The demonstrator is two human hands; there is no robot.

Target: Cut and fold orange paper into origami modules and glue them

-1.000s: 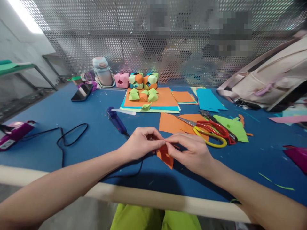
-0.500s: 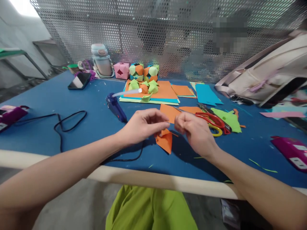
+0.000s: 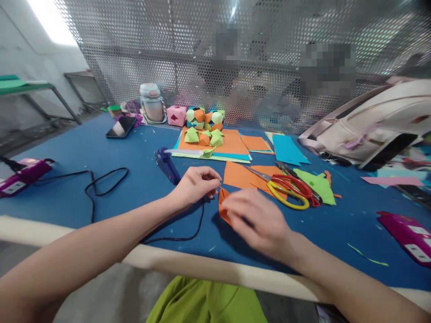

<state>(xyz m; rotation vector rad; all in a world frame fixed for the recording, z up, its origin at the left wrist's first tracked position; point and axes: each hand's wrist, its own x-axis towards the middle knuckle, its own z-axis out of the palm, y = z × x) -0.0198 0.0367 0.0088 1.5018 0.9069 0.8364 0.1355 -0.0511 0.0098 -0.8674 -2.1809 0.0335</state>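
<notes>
A folded orange paper piece (image 3: 223, 204) stands near the front of the blue table (image 3: 101, 148). My right hand (image 3: 257, 222) is blurred by motion and covers most of the piece, its fingers lying over it and gripping it. My left hand (image 3: 195, 184) hovers just left of the paper's top corner, thumb and fingers pinched together. Whether they touch the paper I cannot tell. A blue glue gun (image 3: 167, 164) lies right behind my left hand, and its black cord (image 3: 101, 188) runs under my wrist.
Red-and-yellow scissors (image 3: 289, 190) lie on loose orange sheets (image 3: 240, 175) beside green scraps (image 3: 318, 184). Folded paper balls (image 3: 205, 117), a pink cube (image 3: 177, 115), a bottle (image 3: 152, 103) and a phone (image 3: 120, 128) stand at the back. A backpack (image 3: 373, 123) sits right, magenta devices (image 3: 409, 231) at both sides.
My right hand dropped down and toward me onto the orange piece, which now sits low on the table. My left hand let the paper sink away from its pinch. The view shifted slightly.
</notes>
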